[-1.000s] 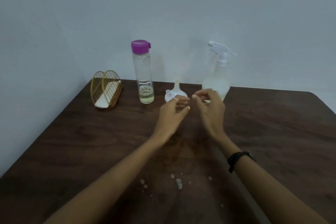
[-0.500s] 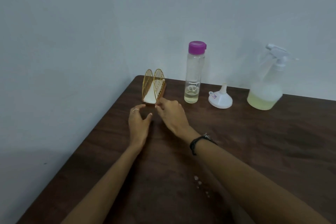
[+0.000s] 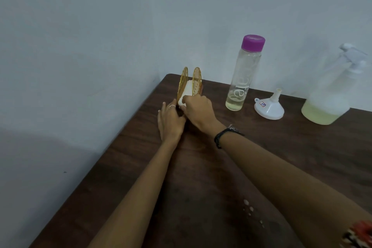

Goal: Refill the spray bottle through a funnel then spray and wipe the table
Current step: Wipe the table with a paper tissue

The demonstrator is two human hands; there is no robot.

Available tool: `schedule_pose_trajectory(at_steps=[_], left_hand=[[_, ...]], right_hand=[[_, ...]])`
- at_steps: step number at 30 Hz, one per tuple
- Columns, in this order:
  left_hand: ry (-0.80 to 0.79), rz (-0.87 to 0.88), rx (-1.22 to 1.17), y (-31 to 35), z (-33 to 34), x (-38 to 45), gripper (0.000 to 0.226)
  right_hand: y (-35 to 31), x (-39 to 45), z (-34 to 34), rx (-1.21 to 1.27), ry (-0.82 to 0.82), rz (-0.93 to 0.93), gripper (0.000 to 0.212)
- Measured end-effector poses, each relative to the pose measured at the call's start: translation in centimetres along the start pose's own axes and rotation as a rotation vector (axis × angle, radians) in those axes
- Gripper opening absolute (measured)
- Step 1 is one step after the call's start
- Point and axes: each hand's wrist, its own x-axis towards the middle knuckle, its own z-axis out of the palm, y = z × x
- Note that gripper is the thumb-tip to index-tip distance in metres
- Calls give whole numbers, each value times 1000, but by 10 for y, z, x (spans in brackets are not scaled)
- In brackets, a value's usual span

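The spray bottle (image 3: 332, 94) stood at the far right of the dark wooden table (image 3: 302, 157), close to the wall, pale yellow liquid low in its body and its white trigger head up top, blurred. Just left of it the white funnel (image 3: 269, 106) sat mouth-down, spout up, and beside that the clear bottle (image 3: 242, 78) with the purple cap held a little yellowish liquid. Over at the back left corner, the right hand (image 3: 198, 111) had its fingers curled onto the white tissues (image 3: 186, 93) in the gold wire holder (image 3: 190, 82), pinching them. The left hand (image 3: 170, 121) lay beside the holder's base, fingers fairly straight, gripping nothing.
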Motion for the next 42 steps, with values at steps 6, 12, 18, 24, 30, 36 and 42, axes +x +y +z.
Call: schedule_pose_trajectory(at_steps=[6, 12, 18, 24, 30, 36, 42], left_hand=[[-4, 2, -18, 1, -1, -2, 56], [-1, -3, -21, 1, 0, -1, 57], [-5, -9, -11, 1, -1, -2, 59], [-15, -18, -25, 5, -3, -2, 60], [-95, -37, -226, 5, -18, -11, 69], [-142, 11, -270, 9, -48, -85, 58], [-255, 171, -84, 12, -73, -161, 54]], right_hand=[[4, 8, 6, 24, 29, 42, 26], [4, 17, -1, 337, 169, 188, 25], [0, 10, -36, 701, 327, 259, 19], [0, -12, -79, 925, 406, 312, 9], [-1, -50, -126, 994, 399, 355, 10], [36, -122, -148, 805, 329, 406, 12], [59, -189, -140, 602, -65, 351, 16]])
